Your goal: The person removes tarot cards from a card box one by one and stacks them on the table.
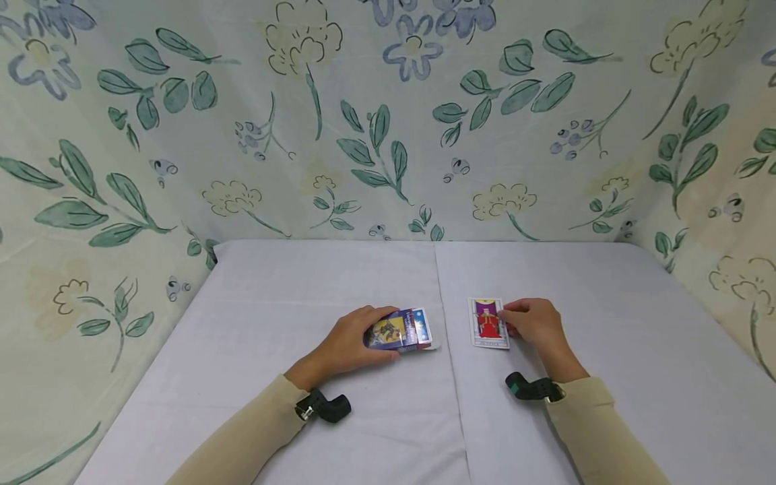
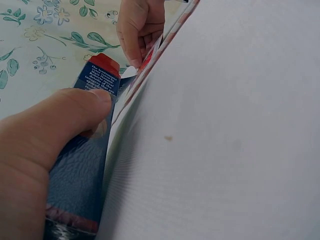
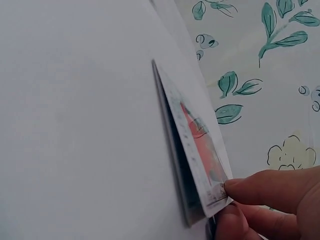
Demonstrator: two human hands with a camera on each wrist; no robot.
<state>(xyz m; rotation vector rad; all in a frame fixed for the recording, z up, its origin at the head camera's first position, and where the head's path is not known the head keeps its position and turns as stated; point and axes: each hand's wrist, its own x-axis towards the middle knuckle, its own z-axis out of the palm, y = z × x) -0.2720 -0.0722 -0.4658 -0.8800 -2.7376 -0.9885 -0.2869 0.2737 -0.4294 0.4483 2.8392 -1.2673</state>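
In the head view my left hand (image 1: 358,340) grips a blue tarot card box (image 1: 397,331) with a yellow picture on its front. The left wrist view shows the thumb laid along the narrow printed side of the box (image 2: 85,155), with a red flap (image 2: 106,64) at its far end. To the right, my right hand (image 1: 539,327) pinches the edge of a tarot card (image 1: 487,323) bearing a red figure on purple and yellow. Up close, that card (image 3: 192,150) is tilted, its near end lifted above a dark edge beneath it.
A white cloth (image 1: 273,283) covers the table, with a crease running between box and card. Behind and at the sides hangs a floral curtain (image 1: 388,135). Black wrist cameras sit on the left wrist (image 1: 324,406) and the right wrist (image 1: 533,387).
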